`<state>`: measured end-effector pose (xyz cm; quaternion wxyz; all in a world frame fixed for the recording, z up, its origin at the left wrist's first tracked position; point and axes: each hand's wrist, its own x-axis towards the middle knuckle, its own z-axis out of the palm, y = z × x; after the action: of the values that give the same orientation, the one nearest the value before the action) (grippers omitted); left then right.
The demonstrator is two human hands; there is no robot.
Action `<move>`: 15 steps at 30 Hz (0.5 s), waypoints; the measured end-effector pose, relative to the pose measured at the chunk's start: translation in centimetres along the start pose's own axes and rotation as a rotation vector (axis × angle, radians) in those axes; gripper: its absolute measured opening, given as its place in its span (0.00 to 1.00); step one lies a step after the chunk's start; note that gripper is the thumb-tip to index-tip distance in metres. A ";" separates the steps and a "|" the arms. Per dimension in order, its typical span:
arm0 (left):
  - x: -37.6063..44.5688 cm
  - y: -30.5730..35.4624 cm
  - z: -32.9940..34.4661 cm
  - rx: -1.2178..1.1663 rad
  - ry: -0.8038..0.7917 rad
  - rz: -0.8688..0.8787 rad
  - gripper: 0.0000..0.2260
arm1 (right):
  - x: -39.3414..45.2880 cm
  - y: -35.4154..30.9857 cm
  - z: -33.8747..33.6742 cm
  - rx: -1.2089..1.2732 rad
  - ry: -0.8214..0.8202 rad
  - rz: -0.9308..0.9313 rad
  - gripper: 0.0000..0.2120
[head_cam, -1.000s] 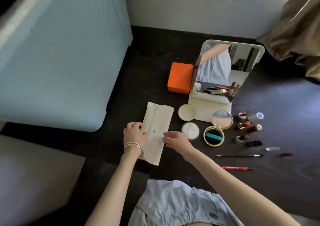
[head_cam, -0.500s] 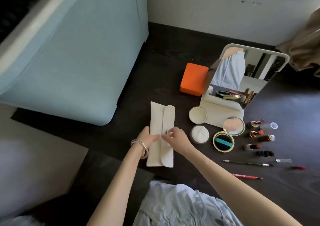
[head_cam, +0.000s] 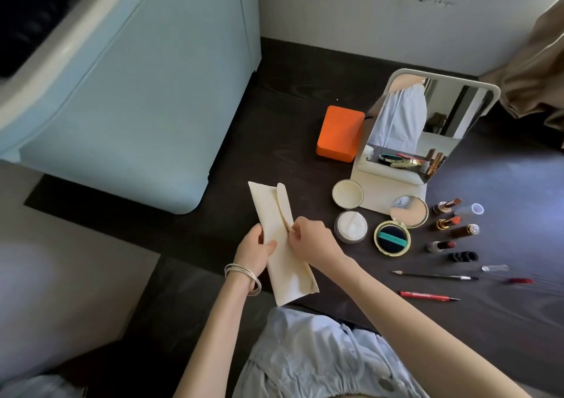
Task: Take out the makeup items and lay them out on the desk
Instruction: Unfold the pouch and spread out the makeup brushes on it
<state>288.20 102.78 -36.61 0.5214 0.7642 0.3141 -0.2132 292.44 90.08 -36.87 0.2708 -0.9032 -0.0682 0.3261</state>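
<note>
Since earlier frame, pouch (head_cam: 282, 238) flap folded shut; we see it lying narrower on table (head_cam: 274, 98). Left grip (head_cam: 254, 252) clasps pouch's left edge, right grip (head_cam: 311, 240) pinches flap. Rightward: orange box (head_cam: 338, 133), standing mirror (head_cam: 427, 122), two round jars, one open compact (head_cam: 396, 229), four lipsticks, two pencils.

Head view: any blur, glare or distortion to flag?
Head view: wide-angle bend on the blue cabinet edges; top-left corner smeared and dark; dim light on the dark desk, reflections in the mirror; hands and pouch sharp.
</note>
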 end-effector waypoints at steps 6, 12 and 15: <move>-1.5 0.4 0.3 -0.337 0.061 -0.116 0.19 | -2.1 -0.9 -0.4 -0.118 0.099 -0.188 0.08; -4.0 0.4 0.8 -0.499 0.046 -0.132 0.10 | -4.6 0.9 -0.9 0.155 0.104 -0.257 0.13; -5.3 -0.3 1.3 -0.470 0.038 -0.118 0.12 | -5.7 2.3 -0.9 0.245 0.035 -0.271 0.15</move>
<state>284.19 100.31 -33.83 0.6655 0.6061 0.4092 -0.1498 288.44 86.08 -34.36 0.4216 -0.8514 -0.1443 0.2767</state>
